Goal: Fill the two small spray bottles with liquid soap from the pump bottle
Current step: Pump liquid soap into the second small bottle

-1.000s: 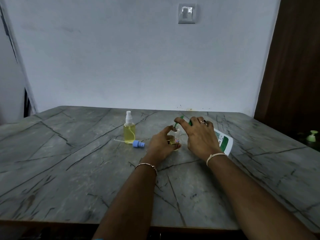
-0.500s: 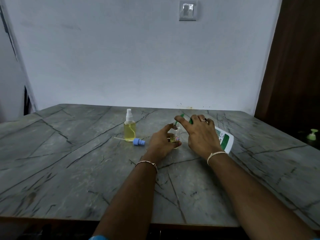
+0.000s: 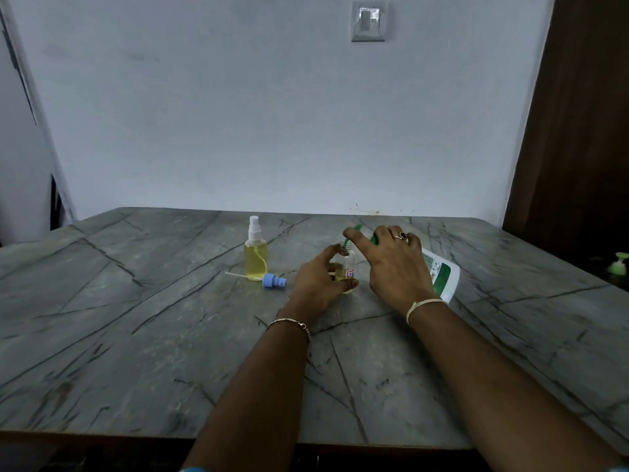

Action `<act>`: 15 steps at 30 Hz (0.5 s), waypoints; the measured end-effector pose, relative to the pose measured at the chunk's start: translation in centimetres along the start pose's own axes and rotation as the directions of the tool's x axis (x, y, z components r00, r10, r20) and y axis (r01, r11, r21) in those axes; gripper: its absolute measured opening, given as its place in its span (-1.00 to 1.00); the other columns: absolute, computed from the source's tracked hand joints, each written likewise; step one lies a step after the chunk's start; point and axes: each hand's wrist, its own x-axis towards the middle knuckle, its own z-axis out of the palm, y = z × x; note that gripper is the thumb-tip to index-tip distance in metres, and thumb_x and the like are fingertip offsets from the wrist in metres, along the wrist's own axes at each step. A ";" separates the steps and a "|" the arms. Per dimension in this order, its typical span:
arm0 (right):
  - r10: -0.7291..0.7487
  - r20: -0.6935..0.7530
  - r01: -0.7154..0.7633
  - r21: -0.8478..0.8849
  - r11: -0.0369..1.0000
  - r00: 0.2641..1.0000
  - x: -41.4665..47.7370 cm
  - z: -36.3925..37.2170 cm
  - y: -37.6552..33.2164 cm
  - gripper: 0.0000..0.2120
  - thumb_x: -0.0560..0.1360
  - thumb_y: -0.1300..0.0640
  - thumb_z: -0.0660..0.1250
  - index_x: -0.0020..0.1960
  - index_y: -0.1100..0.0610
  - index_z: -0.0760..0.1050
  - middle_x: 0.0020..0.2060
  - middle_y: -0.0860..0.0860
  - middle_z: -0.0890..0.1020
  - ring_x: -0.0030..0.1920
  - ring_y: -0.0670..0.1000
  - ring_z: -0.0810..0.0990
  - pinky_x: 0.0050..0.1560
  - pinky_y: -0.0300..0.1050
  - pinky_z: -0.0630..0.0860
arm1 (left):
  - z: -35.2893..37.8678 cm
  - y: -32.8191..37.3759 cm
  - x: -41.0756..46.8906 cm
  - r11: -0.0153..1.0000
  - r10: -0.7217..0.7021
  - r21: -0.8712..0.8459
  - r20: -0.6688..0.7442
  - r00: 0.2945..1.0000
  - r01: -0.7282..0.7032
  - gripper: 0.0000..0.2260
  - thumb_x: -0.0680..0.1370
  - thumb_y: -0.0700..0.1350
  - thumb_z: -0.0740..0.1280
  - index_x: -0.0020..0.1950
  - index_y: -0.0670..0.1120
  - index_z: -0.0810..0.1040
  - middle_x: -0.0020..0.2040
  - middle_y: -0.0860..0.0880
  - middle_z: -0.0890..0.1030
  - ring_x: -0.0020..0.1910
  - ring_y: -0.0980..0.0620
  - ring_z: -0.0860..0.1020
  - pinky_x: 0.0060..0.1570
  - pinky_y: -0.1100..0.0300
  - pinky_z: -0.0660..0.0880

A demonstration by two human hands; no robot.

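We take the small open bottle [image 3: 346, 267] as our landmark. It stands upright on the grey veined stone table [image 3: 136, 335], a little yellow liquid in its bottom and a small label on its front.

The left hand [image 3: 318, 284] comes at it from the left and grasps it low down. The thumb curls across the front by the label and the fingers wrap the far side, the forefinger reaching up toward the neck.

Just right of the small open bottle, the right hand [image 3: 394, 264] lies over the upper part of the white pump bottle [image 3: 442, 277], fingers curled on it. That bottle is tipped over steeply, its base pointing away to the right and its green neck end at the small bottle's mouth, under the outstretched forefinger. We cannot tell whether liquid is running.

Left of the small open bottle, well apart from both hands, stands the filled spray bottle [image 3: 255, 258], white sprayer on and yellow to the shoulder. Between the two bottles the blue spray cap [image 3: 274, 281] lies on its side, its dip tube crossing in front of the filled bottle's base.
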 end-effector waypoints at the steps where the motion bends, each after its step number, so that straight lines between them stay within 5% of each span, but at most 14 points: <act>1: -0.002 0.006 0.002 -0.007 1.000 1.000 0.0 -0.1 0.1 -0.28 0.41 0.24 0.30 0.47 -0.13 0.11 0.12 0.13 0.49 0.17 0.19 0.43 0.17 0.17 0.34 | 0.0 0.0 0.0 1.000 0.003 -0.003 -0.002 1.000 -0.003 -0.45 0.39 -0.05 0.52 0.32 0.09 0.41 0.10 -0.02 0.63 -0.02 0.05 0.62 0.10 0.15 0.55; 15: 0.007 0.009 -0.007 0.011 1.000 1.000 0.0 -0.3 -0.1 -0.35 0.43 0.22 0.26 0.45 -0.10 0.15 0.14 0.13 0.48 0.19 0.18 0.43 0.19 0.16 0.32 | -0.1 0.4 -0.3 0.999 0.010 0.038 -0.003 1.000 -0.010 -0.48 0.40 -0.02 0.51 0.31 0.11 0.41 0.09 0.00 0.63 -0.09 0.09 0.60 0.02 0.21 0.53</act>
